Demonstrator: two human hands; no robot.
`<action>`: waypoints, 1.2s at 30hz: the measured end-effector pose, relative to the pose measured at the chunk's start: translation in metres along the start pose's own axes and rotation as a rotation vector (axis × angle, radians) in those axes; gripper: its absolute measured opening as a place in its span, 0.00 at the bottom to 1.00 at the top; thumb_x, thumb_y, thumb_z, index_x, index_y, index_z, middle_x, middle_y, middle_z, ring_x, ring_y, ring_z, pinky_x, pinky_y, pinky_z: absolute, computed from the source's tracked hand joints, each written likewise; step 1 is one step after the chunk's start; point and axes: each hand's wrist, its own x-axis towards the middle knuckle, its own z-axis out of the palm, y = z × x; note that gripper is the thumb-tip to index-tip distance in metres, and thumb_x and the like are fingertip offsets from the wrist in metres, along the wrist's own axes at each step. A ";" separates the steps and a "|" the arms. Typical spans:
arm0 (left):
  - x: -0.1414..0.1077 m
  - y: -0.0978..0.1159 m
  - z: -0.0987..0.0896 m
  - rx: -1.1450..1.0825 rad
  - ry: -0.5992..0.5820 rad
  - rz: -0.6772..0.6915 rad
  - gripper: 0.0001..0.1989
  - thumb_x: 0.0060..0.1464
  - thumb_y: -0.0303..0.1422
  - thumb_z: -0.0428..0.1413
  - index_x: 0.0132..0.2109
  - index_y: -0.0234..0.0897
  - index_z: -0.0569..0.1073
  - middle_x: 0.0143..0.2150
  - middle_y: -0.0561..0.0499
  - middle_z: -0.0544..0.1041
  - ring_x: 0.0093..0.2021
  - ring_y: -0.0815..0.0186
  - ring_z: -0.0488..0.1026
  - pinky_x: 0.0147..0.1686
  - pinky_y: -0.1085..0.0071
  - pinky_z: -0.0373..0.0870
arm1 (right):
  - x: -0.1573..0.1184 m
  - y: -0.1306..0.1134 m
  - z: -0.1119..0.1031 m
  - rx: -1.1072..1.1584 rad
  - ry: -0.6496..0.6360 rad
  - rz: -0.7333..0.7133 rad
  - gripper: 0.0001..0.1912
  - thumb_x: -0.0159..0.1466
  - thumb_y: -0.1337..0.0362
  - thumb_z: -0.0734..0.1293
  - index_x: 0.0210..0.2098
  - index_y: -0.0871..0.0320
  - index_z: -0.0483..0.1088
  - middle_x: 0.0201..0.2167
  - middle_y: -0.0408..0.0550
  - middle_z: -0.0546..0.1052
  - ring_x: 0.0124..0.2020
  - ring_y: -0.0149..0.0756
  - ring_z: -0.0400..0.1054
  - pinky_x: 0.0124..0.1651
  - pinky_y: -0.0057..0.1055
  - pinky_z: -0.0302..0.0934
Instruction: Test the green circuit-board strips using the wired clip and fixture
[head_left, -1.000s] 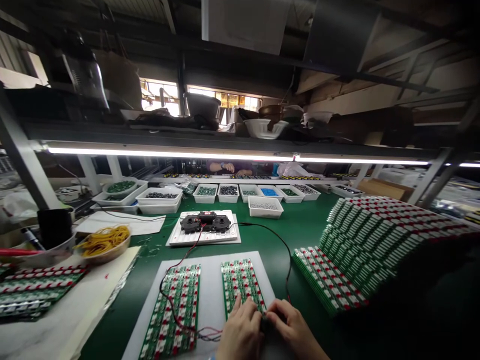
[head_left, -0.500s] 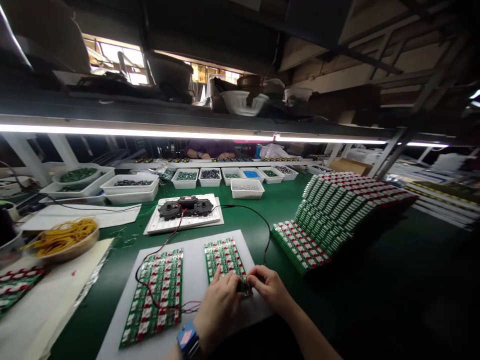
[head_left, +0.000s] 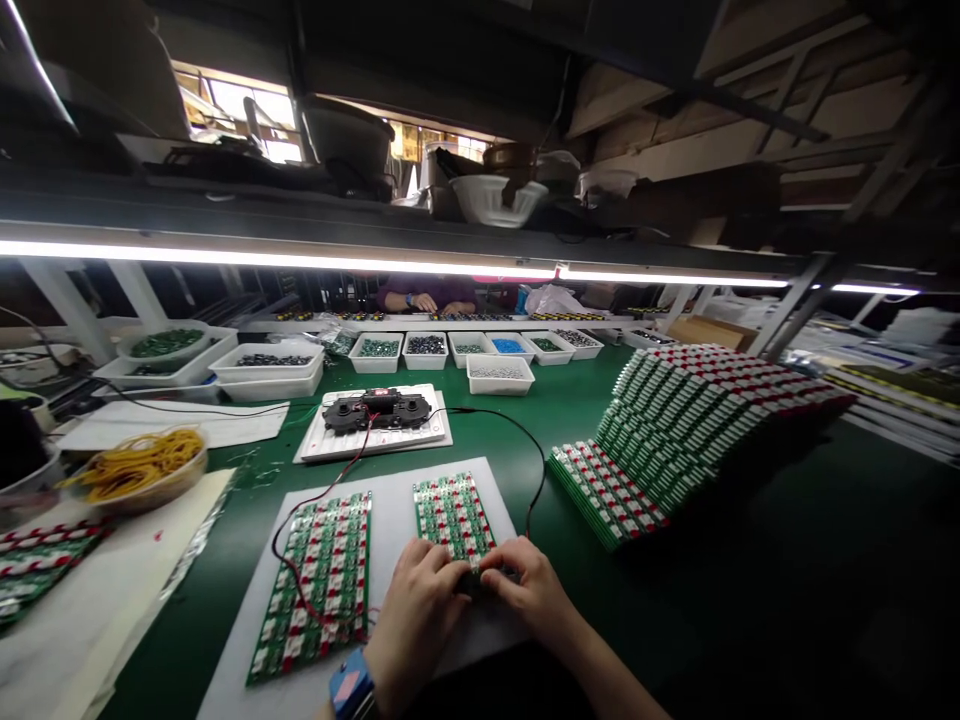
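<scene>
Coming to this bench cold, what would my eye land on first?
The big tiered stack of green circuit boards with red and white parts dominates the right of the green bench. At the near centre, the left hand and right hand meet at the end of a circuit board on a white sheet. Beyond them, a black wired device sits on a white tray, under a bright light tube spanning the view.

Green workbench [head_left: 577, 440]: white trays [head_left: 500, 375], white sheet [head_left: 390, 500] w/ PCBs [head_left: 330, 580], PCB stacks [head_left: 660, 440], rubber-band bowl [head_left: 142, 470].
</scene>
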 end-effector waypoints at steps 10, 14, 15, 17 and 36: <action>0.000 -0.001 -0.008 -0.080 -0.031 0.005 0.10 0.53 0.25 0.60 0.43 0.43 0.79 0.40 0.51 0.76 0.47 0.59 0.67 0.50 0.63 0.66 | -0.003 -0.002 -0.001 0.023 -0.003 -0.014 0.07 0.60 0.63 0.68 0.33 0.52 0.80 0.32 0.45 0.81 0.41 0.42 0.70 0.52 0.40 0.57; -0.001 0.000 -0.008 -0.079 -0.003 0.002 0.11 0.54 0.25 0.59 0.44 0.43 0.79 0.40 0.51 0.76 0.46 0.59 0.67 0.50 0.63 0.66 | -0.003 0.002 0.001 0.034 0.022 -0.031 0.06 0.59 0.63 0.68 0.33 0.52 0.79 0.32 0.45 0.81 0.40 0.42 0.69 0.52 0.40 0.57; -0.001 0.000 -0.008 -0.079 -0.003 0.001 0.11 0.54 0.25 0.59 0.44 0.43 0.79 0.40 0.51 0.76 0.46 0.59 0.67 0.50 0.63 0.66 | -0.003 0.002 0.001 0.030 0.019 -0.033 0.06 0.59 0.63 0.68 0.33 0.53 0.79 0.32 0.45 0.81 0.40 0.42 0.69 0.52 0.40 0.57; -0.002 0.000 -0.008 -0.081 -0.012 -0.001 0.11 0.54 0.25 0.60 0.43 0.44 0.79 0.40 0.51 0.76 0.46 0.59 0.67 0.50 0.63 0.66 | -0.002 0.002 0.000 0.013 -0.005 -0.029 0.06 0.59 0.64 0.69 0.33 0.53 0.79 0.32 0.46 0.80 0.39 0.42 0.69 0.50 0.40 0.57; 0.001 -0.004 -0.002 -0.014 -0.083 -0.051 0.07 0.54 0.31 0.60 0.41 0.45 0.79 0.41 0.51 0.77 0.49 0.57 0.68 0.59 0.50 0.58 | 0.003 0.003 0.007 -0.139 -0.053 0.025 0.10 0.62 0.60 0.64 0.29 0.55 0.75 0.31 0.46 0.79 0.39 0.43 0.69 0.44 0.36 0.57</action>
